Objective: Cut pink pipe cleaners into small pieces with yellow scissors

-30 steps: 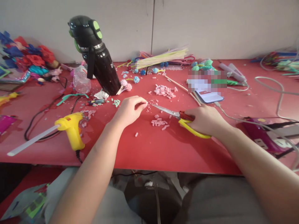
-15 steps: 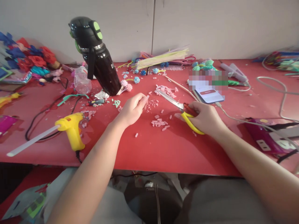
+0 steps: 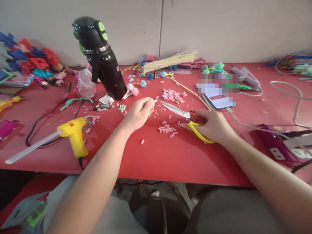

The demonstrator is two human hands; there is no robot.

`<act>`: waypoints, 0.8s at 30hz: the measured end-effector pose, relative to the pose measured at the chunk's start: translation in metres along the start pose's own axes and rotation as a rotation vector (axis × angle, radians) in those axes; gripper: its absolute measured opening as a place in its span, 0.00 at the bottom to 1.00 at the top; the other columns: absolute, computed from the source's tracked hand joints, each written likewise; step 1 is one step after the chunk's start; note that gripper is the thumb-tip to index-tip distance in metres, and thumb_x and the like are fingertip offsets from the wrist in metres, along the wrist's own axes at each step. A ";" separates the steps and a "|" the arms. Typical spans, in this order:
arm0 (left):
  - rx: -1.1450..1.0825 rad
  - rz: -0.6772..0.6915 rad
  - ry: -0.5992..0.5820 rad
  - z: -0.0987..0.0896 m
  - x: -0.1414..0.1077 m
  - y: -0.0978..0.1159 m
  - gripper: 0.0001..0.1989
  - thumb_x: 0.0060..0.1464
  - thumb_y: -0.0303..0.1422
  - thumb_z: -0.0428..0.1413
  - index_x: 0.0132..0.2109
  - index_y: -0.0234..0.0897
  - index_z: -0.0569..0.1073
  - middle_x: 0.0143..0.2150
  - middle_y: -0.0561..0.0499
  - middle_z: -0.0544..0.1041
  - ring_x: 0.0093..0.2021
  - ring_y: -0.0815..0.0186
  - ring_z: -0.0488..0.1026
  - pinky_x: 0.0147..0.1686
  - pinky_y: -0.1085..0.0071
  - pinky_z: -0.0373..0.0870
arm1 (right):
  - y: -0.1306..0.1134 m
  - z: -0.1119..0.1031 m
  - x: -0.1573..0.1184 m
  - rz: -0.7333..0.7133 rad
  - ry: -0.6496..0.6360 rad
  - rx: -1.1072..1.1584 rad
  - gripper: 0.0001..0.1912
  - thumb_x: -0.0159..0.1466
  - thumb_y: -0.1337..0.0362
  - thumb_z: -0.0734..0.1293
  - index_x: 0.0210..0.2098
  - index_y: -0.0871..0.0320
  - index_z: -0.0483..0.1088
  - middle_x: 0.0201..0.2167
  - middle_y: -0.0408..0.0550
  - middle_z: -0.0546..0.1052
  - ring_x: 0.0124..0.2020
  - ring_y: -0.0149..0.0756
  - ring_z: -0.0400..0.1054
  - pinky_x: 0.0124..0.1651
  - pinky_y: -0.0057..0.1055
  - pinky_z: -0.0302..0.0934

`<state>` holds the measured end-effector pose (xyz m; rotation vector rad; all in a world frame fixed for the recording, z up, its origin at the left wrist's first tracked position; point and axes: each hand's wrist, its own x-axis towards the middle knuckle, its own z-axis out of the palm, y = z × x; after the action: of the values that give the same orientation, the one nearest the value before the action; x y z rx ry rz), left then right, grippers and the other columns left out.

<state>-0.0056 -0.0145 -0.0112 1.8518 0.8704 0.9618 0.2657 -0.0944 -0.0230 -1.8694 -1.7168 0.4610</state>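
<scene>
My left hand [image 3: 141, 112] is closed in a pinch around a small pink piece [image 3: 155, 101] that pokes out past the thumb. To its right, my right hand [image 3: 213, 125] grips scissors [image 3: 179, 111] with yellow and red handles. The blades look closed, and their tip points left, a short way from the pink piece. Cut pink pieces lie in one pile [image 3: 173, 96] behind the blades and in a smaller pile [image 3: 167, 129] in front of them, with tiny crumbs between.
A black bottle [image 3: 107, 70] stands behind my left hand. A yellow glue gun [image 3: 75, 133] lies at the left on the red table [image 3: 156, 159]. Pipe cleaners [image 3: 170, 61] are at the back. A phone [image 3: 219, 99] with a cable and a purple box [image 3: 280, 143] are at the right.
The scissors' tip has moved left and slightly down, closer to my left hand. My left hand has stayed nearly in place.
</scene>
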 end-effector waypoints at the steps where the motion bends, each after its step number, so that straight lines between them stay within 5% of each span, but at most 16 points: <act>1: -0.033 -0.011 -0.006 0.000 0.000 0.001 0.21 0.77 0.34 0.48 0.30 0.41 0.59 0.27 0.56 0.61 0.25 0.71 0.58 0.25 0.72 0.56 | 0.000 0.000 0.000 0.000 0.005 0.002 0.46 0.44 0.17 0.71 0.21 0.51 0.50 0.20 0.40 0.55 0.26 0.32 0.48 0.27 0.34 0.47; 16: -0.017 0.041 -0.027 -0.005 -0.001 0.005 0.23 0.73 0.42 0.57 0.29 0.40 0.63 0.24 0.58 0.60 0.24 0.72 0.56 0.25 0.71 0.54 | 0.002 -0.002 0.002 -0.056 -0.055 0.018 0.45 0.47 0.17 0.71 0.20 0.51 0.51 0.21 0.40 0.54 0.26 0.32 0.47 0.27 0.34 0.47; 24: 0.029 0.046 -0.027 -0.005 -0.003 0.009 0.20 0.73 0.36 0.54 0.29 0.39 0.66 0.23 0.57 0.63 0.23 0.72 0.59 0.26 0.70 0.56 | -0.002 -0.004 0.003 -0.047 -0.063 0.006 0.47 0.44 0.14 0.68 0.19 0.51 0.51 0.20 0.39 0.51 0.25 0.31 0.46 0.26 0.35 0.45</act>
<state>-0.0099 -0.0188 -0.0025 1.9127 0.8327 0.9546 0.2668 -0.0919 -0.0189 -1.8241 -1.7941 0.5117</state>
